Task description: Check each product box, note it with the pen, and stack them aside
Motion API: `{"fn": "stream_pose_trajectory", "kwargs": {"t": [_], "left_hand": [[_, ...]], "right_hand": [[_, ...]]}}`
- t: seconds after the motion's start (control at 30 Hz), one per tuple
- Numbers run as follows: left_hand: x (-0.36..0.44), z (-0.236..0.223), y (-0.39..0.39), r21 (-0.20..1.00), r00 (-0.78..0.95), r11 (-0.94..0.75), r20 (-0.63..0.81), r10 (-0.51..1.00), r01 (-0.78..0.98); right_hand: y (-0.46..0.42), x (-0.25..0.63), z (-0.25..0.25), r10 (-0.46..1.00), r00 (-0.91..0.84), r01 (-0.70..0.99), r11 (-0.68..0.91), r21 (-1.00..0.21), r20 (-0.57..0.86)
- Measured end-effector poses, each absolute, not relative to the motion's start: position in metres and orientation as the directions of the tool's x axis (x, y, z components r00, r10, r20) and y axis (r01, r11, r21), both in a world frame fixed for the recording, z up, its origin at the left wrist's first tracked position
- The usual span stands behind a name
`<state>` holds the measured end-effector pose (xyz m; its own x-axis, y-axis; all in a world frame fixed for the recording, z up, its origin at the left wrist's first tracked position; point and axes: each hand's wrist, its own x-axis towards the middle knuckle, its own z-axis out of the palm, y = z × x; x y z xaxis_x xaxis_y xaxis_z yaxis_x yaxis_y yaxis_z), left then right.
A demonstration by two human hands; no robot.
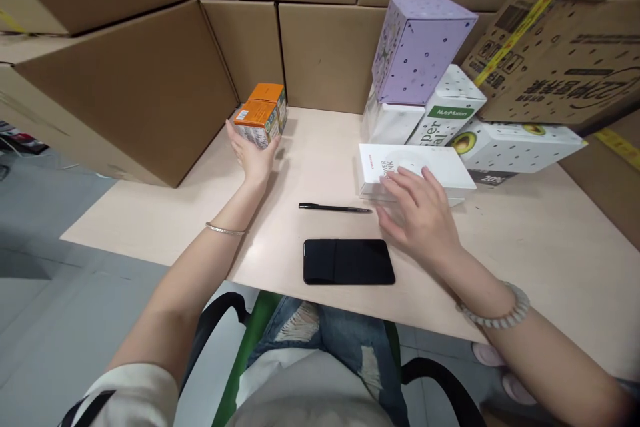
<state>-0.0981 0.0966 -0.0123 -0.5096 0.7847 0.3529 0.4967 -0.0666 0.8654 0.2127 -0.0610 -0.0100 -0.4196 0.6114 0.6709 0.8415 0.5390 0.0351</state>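
Note:
At the back left of the table, my left hand (255, 155) has its thumb and fingers on either side of the nearer orange box (257, 117). A second orange box (269, 92) stands right behind that one. My right hand (420, 213) is open, its fingers stretched over the front of a flat white box (425, 167); whether they touch it I cannot tell. A black pen (335, 207) lies just left of this hand. Closer to the table's front edge is a black phone (349, 261), lying flat with a dark screen.
A purple box (423, 47) stands on white boxes at the right, beside a white box with a green label (450, 107) and an avocado-print box (520, 145). A printed carton (560, 60) rests on that one. Brown cartons (330, 57) wall the back; another (130, 93) borders the left.

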Motion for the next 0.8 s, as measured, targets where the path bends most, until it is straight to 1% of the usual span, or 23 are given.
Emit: {"fn": "stream_pose_trajectory", "kwargs": {"t": [0.1, 0.17, 0.2, 0.3, 0.37, 0.4, 0.47, 0.53, 0.6, 0.67, 0.7, 0.8], "left_hand": [[-0.102, -0.013, 0.104, 0.904, -0.543, -0.036, 0.288, 0.789, 0.427], [-0.101, -0.011, 0.104, 0.918, -0.596, -0.014, 0.269, 0.757, 0.396], [-0.1, -0.009, 0.102, 0.921, -0.618, -0.025, 0.281, 0.734, 0.39], [-0.091, -0.005, 0.091, 0.92, -0.635, -0.142, 0.358, 0.684, 0.365], [-0.082, 0.0, 0.078, 0.914, -0.584, -0.268, 0.402, 0.706, 0.305], [-0.077, 0.003, 0.07, 0.909, -0.54, -0.331, 0.416, 0.732, 0.252], [-0.065, 0.009, 0.053, 0.907, -0.428, -0.414, 0.405, 0.808, 0.077], [-0.053, 0.014, 0.034, 0.922, -0.277, -0.366, 0.322, 0.906, -0.127], [-0.042, 0.017, 0.016, 0.916, -0.109, -0.279, 0.258, 0.96, -0.289], [-0.034, 0.017, -0.001, 0.925, 0.052, -0.163, 0.192, 0.98, -0.344], [-0.031, 0.016, -0.007, 0.929, 0.118, -0.141, 0.191, 0.974, -0.342], [-0.03, 0.01, -0.023, 0.935, 0.3, -0.094, 0.203, 0.932, -0.341]], "right_hand": [[-0.068, 0.205, -0.007, 0.574, -0.484, 0.783, 0.622, 0.033, 0.661], [-0.072, 0.201, -0.006, 0.562, -0.5, 0.745, 0.667, -0.004, 0.659], [-0.073, 0.2, -0.005, 0.555, -0.498, 0.727, 0.686, -0.028, 0.667], [-0.076, 0.197, -0.003, 0.567, -0.444, 0.704, 0.7, -0.121, 0.694], [-0.078, 0.196, -0.001, 0.614, -0.385, 0.691, 0.687, -0.226, 0.689], [-0.079, 0.196, 0.0, 0.649, -0.346, 0.674, 0.674, -0.302, 0.677], [-0.079, 0.198, 0.0, 0.74, -0.268, 0.619, 0.623, -0.478, 0.617], [-0.078, 0.199, -0.002, 0.836, -0.21, 0.535, 0.532, -0.656, 0.507], [-0.075, 0.201, -0.006, 0.907, -0.202, 0.431, 0.421, -0.798, 0.369], [-0.073, 0.201, -0.009, 0.936, -0.242, 0.316, 0.326, -0.891, 0.256], [-0.073, 0.2, -0.01, 0.938, -0.269, 0.267, 0.291, -0.919, 0.219], [-0.077, 0.193, -0.011, 0.937, -0.303, 0.192, 0.238, -0.952, 0.173]]}}
